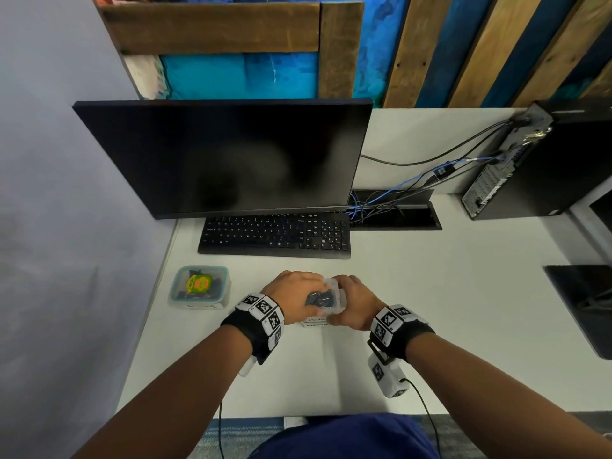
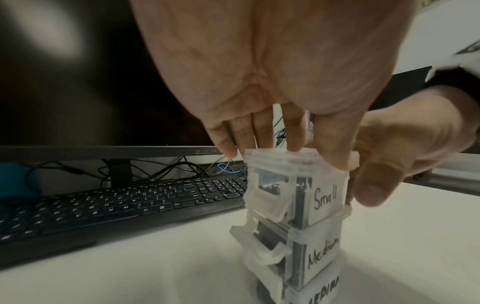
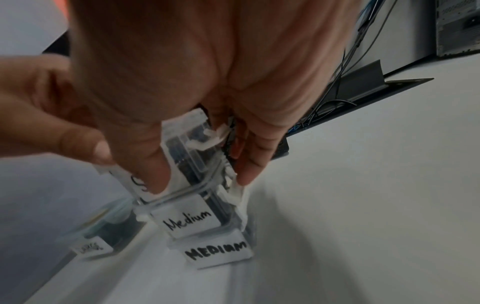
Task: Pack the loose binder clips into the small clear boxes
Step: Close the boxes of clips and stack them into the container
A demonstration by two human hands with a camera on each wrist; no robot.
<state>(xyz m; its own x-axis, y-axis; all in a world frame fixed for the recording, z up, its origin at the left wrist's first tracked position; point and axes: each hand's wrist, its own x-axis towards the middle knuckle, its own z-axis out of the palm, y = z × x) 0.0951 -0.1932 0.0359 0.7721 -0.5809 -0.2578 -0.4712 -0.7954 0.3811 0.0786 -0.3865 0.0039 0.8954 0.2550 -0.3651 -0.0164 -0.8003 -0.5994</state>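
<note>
Nearest the person, both hands meet over a stack of three small clear plastic boxes with snap lids on the white bench. The left hand and the right hand each take a grip on the top clear box, fingers and thumb curled round its sides; the right hand's fingertips sit at a white latch tab on that side. Dark binder clips show through the top box, so some at least are already packed.

Its paper label reads "Small". Directly under the grip, the middle clear box is marked "Medium" in thin script, and the bottom clear box "MEDIUM" in thick capitals.

As I judge it, the risk is the stack itself: pressing or tugging a latch on the top box could tilt the tower and tip it, scattering clips if a lid is not fully snapped. A latch on the middle box looks sprung outward.

Left of the grip stands a wider clear tub with a blue-tinted rim, holding a yellow-green packet; its label is blurred. Beyond the grip lie a black keyboard and a dark monitor.
</note>
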